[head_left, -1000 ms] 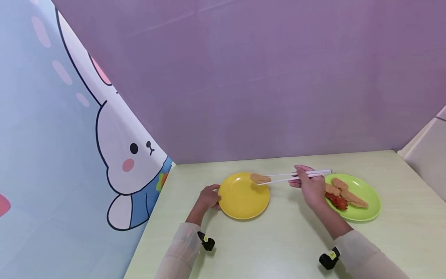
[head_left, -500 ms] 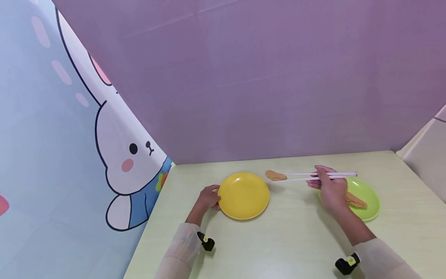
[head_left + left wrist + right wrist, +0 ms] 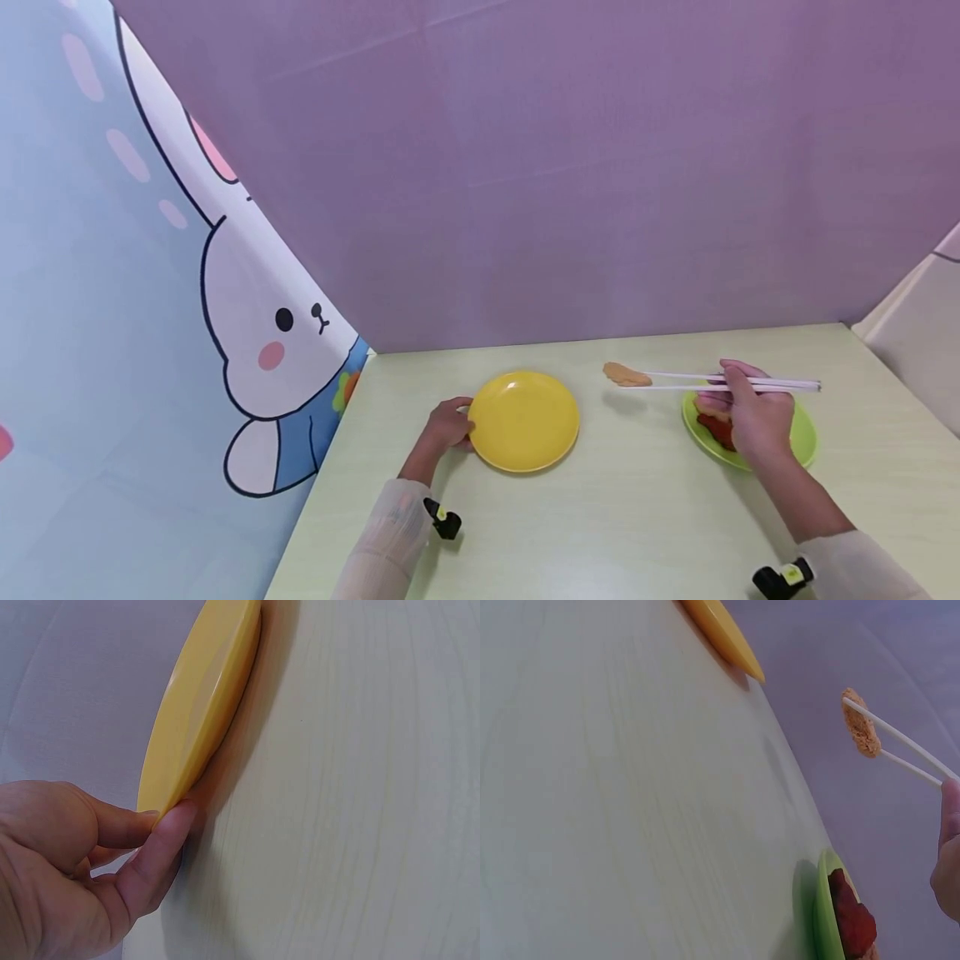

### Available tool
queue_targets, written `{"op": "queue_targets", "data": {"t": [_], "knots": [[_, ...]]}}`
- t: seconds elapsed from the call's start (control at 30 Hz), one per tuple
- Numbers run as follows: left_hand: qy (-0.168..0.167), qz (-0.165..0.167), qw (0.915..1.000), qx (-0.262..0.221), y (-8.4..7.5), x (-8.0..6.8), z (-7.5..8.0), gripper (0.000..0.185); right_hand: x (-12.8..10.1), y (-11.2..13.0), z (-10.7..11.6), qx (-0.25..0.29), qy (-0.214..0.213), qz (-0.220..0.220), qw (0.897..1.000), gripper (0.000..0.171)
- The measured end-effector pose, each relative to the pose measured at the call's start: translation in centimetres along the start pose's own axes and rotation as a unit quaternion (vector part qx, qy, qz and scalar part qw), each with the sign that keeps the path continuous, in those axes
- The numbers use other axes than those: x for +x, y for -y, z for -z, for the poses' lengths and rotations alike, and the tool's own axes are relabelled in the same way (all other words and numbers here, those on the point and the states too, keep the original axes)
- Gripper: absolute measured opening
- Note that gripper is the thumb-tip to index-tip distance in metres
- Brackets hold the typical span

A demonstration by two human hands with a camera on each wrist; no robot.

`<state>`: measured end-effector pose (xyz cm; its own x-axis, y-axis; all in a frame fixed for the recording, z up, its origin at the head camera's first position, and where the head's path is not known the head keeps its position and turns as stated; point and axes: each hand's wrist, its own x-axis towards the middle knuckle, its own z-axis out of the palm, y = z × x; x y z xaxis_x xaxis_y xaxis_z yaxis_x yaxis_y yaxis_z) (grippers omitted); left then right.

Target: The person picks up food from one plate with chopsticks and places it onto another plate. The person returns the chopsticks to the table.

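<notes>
My left hand [image 3: 450, 425] pinches the left rim of the yellow plate [image 3: 525, 423] between thumb and fingers; the left wrist view shows the thumb on the rim and a finger beneath it. My right hand [image 3: 759, 410] grips white chopsticks [image 3: 780, 384]. Their tips hold a tan, breaded-looking piece of food [image 3: 627, 375] in the air, between the two plates; its shadow falls on the table below. Under my right hand lies the green plate [image 3: 806, 442], partly hidden by the hand. A dark red piece of food [image 3: 851, 919] lies on it, with some tan food beside it.
The pale wood-look table [image 3: 600, 517] ends at a purple backdrop [image 3: 525, 183]. A blue panel with a rabbit drawing [image 3: 262, 333] stands at the left. A white panel [image 3: 922, 333] is at the right edge.
My right hand has moved right with the chopsticks, carrying the tan piece from over the yellow plate's rim out over the table toward the green plate. My left hand stays on the yellow plate.
</notes>
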<state>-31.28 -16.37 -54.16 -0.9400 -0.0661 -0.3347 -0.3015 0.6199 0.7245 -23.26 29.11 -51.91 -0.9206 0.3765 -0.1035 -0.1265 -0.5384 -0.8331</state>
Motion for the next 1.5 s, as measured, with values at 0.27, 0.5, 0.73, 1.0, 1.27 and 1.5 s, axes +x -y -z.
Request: {"op": "queue_targets", "data": {"t": [0.27,0.5,0.73,1.0,1.27,1.5], "knots": [[-0.003,-0.001,1.0000,0.007,0.2,0.1,-0.2,0.054,-0.2,0.9,1.8,0.015,-0.009,0.029,0.999,0.011],[-0.003,0.000,1.0000,0.008,0.2,0.1,-0.2,0.052,-0.6,1.7,3.9,0.068,-0.032,0.039,0.996,0.012],[-0.002,-0.002,0.9999,0.011,0.0,-0.2,-0.2,0.052,-0.8,2.5,5.6,0.120,-0.040,0.050,0.991,0.011],[-0.003,-0.013,0.9999,0.009,0.1,-0.5,-0.1,0.052,-1.2,3.2,7.7,0.147,-0.076,0.056,0.985,0.009],[-0.005,-0.003,1.0000,0.004,0.1,-0.4,-0.2,0.053,-1.5,3.5,10.4,0.168,-0.108,0.065,0.978,0.012],[-0.005,-0.002,1.0000,0.004,-0.1,-0.3,-0.2,0.052,-1.6,3.4,12.8,0.191,-0.144,0.086,0.967,0.013]]}}
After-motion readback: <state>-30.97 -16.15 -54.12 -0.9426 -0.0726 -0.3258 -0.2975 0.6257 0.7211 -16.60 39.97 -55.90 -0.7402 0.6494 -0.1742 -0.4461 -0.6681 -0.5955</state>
